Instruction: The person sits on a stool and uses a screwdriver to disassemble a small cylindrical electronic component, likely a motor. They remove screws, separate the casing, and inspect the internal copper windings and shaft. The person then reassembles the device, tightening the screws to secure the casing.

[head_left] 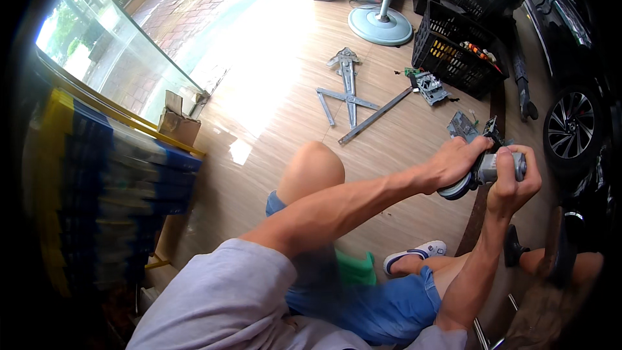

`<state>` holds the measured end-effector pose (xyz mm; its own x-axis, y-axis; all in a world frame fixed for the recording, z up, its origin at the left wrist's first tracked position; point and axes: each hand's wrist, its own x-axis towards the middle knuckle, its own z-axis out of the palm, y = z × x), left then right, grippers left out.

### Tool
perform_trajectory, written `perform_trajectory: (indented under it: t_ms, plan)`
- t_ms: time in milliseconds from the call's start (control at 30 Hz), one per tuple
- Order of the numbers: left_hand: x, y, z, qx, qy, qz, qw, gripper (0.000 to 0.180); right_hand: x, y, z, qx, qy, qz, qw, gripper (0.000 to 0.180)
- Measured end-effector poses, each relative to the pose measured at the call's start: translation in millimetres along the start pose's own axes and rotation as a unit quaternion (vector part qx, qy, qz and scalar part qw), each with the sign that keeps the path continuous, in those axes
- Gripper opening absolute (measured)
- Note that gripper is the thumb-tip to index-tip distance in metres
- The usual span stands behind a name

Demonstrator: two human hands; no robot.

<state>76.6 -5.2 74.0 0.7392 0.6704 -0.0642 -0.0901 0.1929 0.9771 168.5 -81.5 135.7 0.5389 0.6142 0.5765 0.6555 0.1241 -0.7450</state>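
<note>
In front of me, above the floor at the right, both hands are on a dark mechanical part with a grey motor-like cylinder (490, 167) and a rounded black end. My left hand (451, 165) grips the dark side, its fingers closed over the top. My right hand (517, 181) wraps round the cylinder's end. The exact kind of part cannot be made out, and the fingers hide some of it. Just beyond my hands lie a grey metal plate (461, 126) and dark broken pieces.
A metal scissor-like linkage (348, 91) and a long metal bar (376, 116) lie on the tiled floor. A circuit-board assembly (430, 87) is beside a black crate (457, 52). Farther back is a round pedestal base (380, 24). A dark car (573, 123) borders the right side.
</note>
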Motion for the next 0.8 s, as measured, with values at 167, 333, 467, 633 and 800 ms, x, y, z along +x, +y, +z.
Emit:
perform_trajectory:
  t_ms: [167,333,467,633,800]
  plan:
    - [-4.3,9.9,-3.3,-0.034,-0.018,-0.024,0.999,0.05,-3.9,1.4,5.5,-0.035,0.023,-0.046,0.998,0.016]
    - [1.1,0.8,-4.2,-0.001,-0.022,0.025,0.999,0.044,-6.1,6.5,7.5,-0.102,0.078,-0.164,0.978,0.012]
    - [0.9,4.0,-2.9,0.007,-0.04,0.003,0.999,0.042,-5.3,11.2,3.6,-0.09,0.079,-0.164,0.979,0.012]
    - [4.5,-13.3,-7.1,0.102,-0.016,0.081,0.991,0.042,-3.9,-1.1,0.8,-0.035,0.032,-0.047,0.998,0.017]
    - [8.5,-10.5,-0.2,0.151,0.002,0.146,0.978,0.042,0.7,3.8,-2.6,-0.008,0.02,-0.005,1.0,0.019]
